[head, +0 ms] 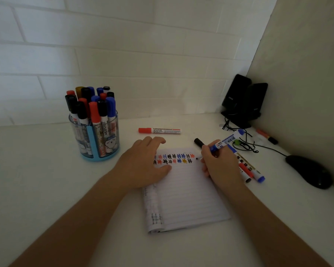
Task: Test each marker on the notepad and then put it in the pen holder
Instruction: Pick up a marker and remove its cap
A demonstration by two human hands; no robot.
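Note:
A lined notepad (185, 193) lies on the white desk, with two rows of red, blue and black test marks near its top edge. My left hand (143, 166) rests flat on the pad's upper left corner. My right hand (218, 162) grips a blue marker (228, 140) and also a black cap (199, 142); the marker's tip touches the paper at the right end of the marks. A clear and blue pen holder (96, 132) full of several markers stands at the left. A red-capped marker (159, 130) lies beyond the pad.
Loose markers (249, 168) lie on the desk right of the pad, partly under my right hand. A black mouse (309, 170), two black speakers (243, 99), tangled cables (241, 145) and an orange-and-black marker (267, 136) fill the right corner by the wall.

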